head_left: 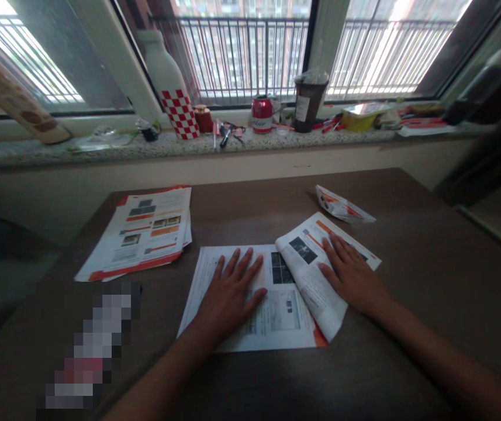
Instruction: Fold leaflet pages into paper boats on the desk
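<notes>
A printed sheet of paper (285, 313) lies flat on the table in front of me. My left hand (232, 292) rests on it, palm down with the fingers spread. A second printed sheet (309, 269), curled or folded over along its left side, lies at an angle across the right end of the first. On its right half sits my right hand (353, 275), flat with its fingers stretched out. Beyond that hand is a small folded paper (344, 204) with orange print, standing partly up from the table.
A stack of printed sheets (145, 234) lies at the table's left. Nearer me is a pixelated, dark-edged object (90, 351). The windowsill (232, 149) holds a checkered bottle (180, 111), a red can (262, 114), a dark lidded cup (308, 105) and small items.
</notes>
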Action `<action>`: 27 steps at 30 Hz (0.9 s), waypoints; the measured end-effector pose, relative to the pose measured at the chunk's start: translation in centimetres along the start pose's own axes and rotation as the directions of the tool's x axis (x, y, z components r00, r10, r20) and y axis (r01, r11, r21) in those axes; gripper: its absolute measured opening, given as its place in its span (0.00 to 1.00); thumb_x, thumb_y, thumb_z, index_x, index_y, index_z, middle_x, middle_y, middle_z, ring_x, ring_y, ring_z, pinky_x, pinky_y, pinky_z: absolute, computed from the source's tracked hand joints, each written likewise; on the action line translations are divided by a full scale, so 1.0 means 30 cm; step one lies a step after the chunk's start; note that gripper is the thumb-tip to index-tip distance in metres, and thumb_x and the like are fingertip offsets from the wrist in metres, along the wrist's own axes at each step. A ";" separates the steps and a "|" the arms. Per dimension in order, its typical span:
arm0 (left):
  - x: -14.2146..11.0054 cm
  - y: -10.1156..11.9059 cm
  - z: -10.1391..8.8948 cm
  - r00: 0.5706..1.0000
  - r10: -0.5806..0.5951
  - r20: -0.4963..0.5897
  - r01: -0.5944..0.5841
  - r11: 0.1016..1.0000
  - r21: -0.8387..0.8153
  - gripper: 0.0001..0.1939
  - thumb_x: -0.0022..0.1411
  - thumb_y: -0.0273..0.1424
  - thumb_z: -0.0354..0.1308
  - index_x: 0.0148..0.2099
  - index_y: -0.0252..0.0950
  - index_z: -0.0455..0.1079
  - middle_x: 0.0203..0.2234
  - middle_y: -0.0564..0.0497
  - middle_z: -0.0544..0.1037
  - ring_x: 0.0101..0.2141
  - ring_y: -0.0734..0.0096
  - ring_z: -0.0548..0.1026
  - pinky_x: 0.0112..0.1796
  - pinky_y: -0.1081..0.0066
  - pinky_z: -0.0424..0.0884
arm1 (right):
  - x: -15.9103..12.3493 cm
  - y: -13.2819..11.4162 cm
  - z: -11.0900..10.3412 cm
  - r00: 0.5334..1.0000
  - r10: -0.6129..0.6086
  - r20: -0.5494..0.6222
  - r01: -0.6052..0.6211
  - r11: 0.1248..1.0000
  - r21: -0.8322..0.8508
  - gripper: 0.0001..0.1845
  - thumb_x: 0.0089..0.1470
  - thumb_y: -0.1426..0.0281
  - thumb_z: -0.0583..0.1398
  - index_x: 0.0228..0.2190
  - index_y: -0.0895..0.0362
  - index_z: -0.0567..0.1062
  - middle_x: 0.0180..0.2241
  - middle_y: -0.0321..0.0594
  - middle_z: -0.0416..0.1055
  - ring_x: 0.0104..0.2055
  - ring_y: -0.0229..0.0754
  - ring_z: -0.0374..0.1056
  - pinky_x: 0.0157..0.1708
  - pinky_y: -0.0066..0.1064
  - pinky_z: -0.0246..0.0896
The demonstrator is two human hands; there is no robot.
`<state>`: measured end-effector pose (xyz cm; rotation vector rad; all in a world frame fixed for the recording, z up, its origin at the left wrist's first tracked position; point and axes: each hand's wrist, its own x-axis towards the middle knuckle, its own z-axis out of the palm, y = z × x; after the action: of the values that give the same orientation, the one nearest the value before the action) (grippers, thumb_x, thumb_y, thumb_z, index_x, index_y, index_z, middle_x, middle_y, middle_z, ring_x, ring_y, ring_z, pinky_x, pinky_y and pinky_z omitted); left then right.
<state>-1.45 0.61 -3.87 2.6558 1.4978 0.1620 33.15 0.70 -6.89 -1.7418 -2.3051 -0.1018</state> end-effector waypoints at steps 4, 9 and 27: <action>-0.003 -0.017 0.003 0.998 -0.060 -0.033 0.059 0.998 -0.010 0.34 0.74 0.47 0.51 0.77 0.50 0.48 0.75 0.49 0.52 0.73 0.46 0.50 0.68 0.38 0.50 | -0.028 0.041 -0.002 1.000 0.026 0.000 -0.026 1.000 -0.015 0.41 0.72 0.52 0.47 0.75 0.51 0.33 0.76 0.46 0.37 0.76 0.57 0.43 0.71 0.54 0.47; -0.002 -0.033 0.012 0.993 -0.107 -0.051 0.107 0.994 0.001 0.33 0.75 0.47 0.50 0.76 0.48 0.49 0.75 0.47 0.53 0.73 0.45 0.50 0.68 0.38 0.50 | -0.067 0.087 -0.010 0.998 0.057 0.015 -0.056 0.998 -0.041 0.41 0.72 0.52 0.46 0.75 0.53 0.35 0.76 0.48 0.38 0.76 0.56 0.43 0.72 0.53 0.47; 0.039 -0.177 -0.055 0.971 -0.221 -0.087 0.226 0.973 0.053 0.27 0.75 0.34 0.44 0.70 0.30 0.61 0.68 0.33 0.64 0.66 0.43 0.65 0.63 0.47 0.62 | -0.132 0.146 -0.039 0.999 0.041 0.004 -0.041 0.999 -0.018 0.40 0.72 0.53 0.47 0.75 0.51 0.38 0.76 0.48 0.40 0.76 0.57 0.44 0.71 0.56 0.50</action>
<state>-5.58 4.40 -2.87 2.5284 1.8430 0.2118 38.50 -2.00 -7.12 -1.7991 -2.2767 -0.1119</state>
